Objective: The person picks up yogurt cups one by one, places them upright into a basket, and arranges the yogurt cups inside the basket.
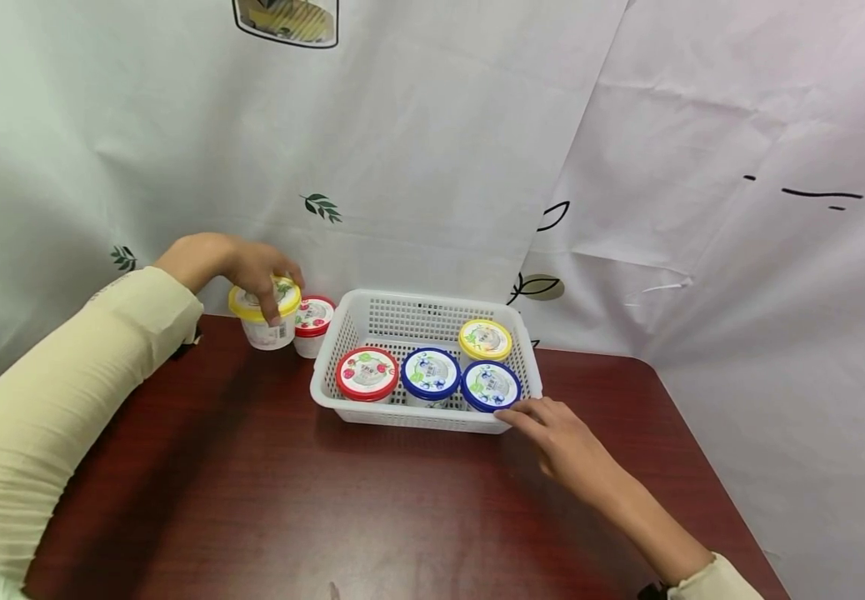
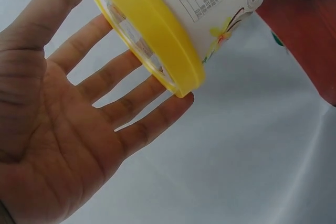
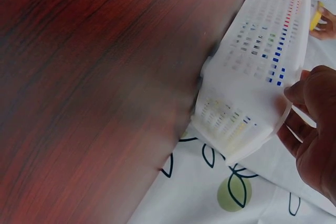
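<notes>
My left hand (image 1: 256, 271) pinches a yellow-lidded tub (image 1: 271, 331) from above, at the back left of the table. In the left wrist view the thumb and fingertips of the hand (image 2: 79, 103) lie about the yellow lid (image 2: 163, 32). Beside that tub stands a red-lidded tub (image 1: 312, 317). My right hand (image 1: 563, 442) holds the near right corner of the white basket (image 1: 432, 419); in the right wrist view the thumb of the hand (image 3: 315, 124) lies on the outside of the basket wall (image 3: 252, 103).
Inside the basket are a red-lidded tub (image 1: 367, 373), two blue-lidded tubs (image 1: 431, 373) and a yellow-lidded tub (image 1: 485, 339). The basket stands near the back edge of the dark red table (image 1: 402, 517), with a white printed sheet (image 1: 432, 150) behind it.
</notes>
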Demonstrator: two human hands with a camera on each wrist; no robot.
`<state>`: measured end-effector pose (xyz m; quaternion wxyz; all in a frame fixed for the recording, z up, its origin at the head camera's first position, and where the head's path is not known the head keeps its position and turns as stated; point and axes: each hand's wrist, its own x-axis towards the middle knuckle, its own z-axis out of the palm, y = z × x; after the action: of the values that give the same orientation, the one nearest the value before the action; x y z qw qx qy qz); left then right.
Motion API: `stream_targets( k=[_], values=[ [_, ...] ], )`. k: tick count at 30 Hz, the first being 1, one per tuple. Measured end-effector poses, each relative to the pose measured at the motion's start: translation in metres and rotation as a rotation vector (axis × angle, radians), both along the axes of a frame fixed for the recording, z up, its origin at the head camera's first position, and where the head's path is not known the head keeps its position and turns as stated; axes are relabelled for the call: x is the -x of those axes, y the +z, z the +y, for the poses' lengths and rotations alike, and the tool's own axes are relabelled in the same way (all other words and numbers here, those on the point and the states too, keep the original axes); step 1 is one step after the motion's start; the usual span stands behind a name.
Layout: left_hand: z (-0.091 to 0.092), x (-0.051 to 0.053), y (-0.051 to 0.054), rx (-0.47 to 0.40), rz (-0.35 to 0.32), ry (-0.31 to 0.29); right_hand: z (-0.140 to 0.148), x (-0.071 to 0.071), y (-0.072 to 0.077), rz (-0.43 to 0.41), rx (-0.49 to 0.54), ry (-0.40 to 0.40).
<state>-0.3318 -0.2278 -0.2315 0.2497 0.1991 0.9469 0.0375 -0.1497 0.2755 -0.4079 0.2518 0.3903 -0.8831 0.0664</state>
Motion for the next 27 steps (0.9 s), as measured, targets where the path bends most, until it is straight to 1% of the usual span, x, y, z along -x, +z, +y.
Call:
stream_targets(
  k=[4, 7, 14, 20, 22, 27],
  values=[
    [0.002, -0.001, 0.008, -0.013, 0.016, 0.004, 0.000, 0.001, 0.000, 0.003, 0.002, -0.001],
    [0.005, -0.002, 0.010, -0.026, 0.040, -0.007, -0.001, 0.002, 0.000, 0.004, 0.001, -0.003],
    [0.018, -0.005, 0.008, -0.063, 0.090, -0.013, -0.001, 0.002, 0.000, 0.002, -0.003, -0.003],
    [0.030, -0.007, 0.011, -0.103, 0.122, -0.055, -0.001, 0.003, -0.001, 0.001, -0.002, -0.007],
    [0.035, -0.007, 0.010, -0.118, 0.136, -0.061, -0.001, 0.003, -0.002, 0.002, 0.000, -0.009],
    [0.046, -0.006, 0.004, -0.157, 0.173, -0.053, -0.001, 0.003, -0.003, 0.003, 0.001, -0.013]
  ],
)
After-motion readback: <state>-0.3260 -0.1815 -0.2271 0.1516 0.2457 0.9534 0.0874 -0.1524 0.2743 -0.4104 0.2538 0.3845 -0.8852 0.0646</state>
